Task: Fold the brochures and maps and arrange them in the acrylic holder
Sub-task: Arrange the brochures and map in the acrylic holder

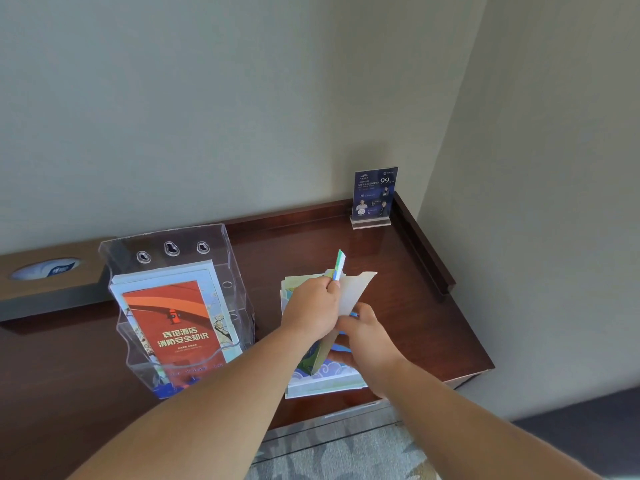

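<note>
A clear acrylic holder [228,271] stands on the dark wooden desk [415,306], left of centre, with an orange-red brochure [173,327] and other sheets in its tiers. To its right lies a stack of maps [325,382]. Above that stack I hold a partly folded map [353,292] upright. My left hand [311,310] pinches its upper edge near a green and blue strip. My right hand [367,337] grips the lower part of the same map from the right.
A small blue sign in an acrylic stand [374,199] sits at the desk's back right corner. A wooden tissue box [48,275] is at the far left. The desk has raised rails at back and right; patterned carpet lies below the front edge.
</note>
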Tool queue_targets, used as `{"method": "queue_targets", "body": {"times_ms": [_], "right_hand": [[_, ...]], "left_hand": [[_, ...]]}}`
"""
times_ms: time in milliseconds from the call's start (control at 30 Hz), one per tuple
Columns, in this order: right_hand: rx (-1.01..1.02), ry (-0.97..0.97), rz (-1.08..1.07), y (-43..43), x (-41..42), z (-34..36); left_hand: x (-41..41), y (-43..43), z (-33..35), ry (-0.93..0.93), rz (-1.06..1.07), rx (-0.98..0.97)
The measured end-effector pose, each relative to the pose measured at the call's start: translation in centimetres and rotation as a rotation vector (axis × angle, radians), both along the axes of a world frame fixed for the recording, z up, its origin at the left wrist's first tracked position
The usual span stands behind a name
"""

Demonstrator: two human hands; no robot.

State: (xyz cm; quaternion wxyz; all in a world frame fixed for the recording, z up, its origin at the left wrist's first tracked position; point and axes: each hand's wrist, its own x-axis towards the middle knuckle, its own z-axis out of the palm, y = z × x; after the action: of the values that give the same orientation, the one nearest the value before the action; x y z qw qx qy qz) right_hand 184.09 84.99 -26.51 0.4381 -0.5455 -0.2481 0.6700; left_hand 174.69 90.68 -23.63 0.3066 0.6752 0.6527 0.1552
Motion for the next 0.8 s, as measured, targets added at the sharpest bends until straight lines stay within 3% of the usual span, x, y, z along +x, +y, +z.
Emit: {"method": "queue_targets", "body": {"times_ms": [200,467,533,667,800], "right_hand": [[-0.052,-0.033,-0.075,1.0,1.1,1.1],[0.006,-0.032,0.116,0.8,2.0,1.4],[-0.036,-0.199,0.122,0.8,2.4,0.8],[-0.166,-0.908,0.241,0.4,3.3,-1.8],[-0.298,-1.022,0.415,0.3,2.4,-3.8]], "left_hand": [[-0.3,0.1,1.1,-0.025,0.119,0.17],[-1.1,0.4,1.5,0.085,0.097,0.41],[-1.5,0.5,1.5,0.094,0.087,0.443],[-2.3,0.4,1.7,0.086,0.093,0.471],[-2.4,-0.2,1.6,0.043,0.102,0.433]]}}
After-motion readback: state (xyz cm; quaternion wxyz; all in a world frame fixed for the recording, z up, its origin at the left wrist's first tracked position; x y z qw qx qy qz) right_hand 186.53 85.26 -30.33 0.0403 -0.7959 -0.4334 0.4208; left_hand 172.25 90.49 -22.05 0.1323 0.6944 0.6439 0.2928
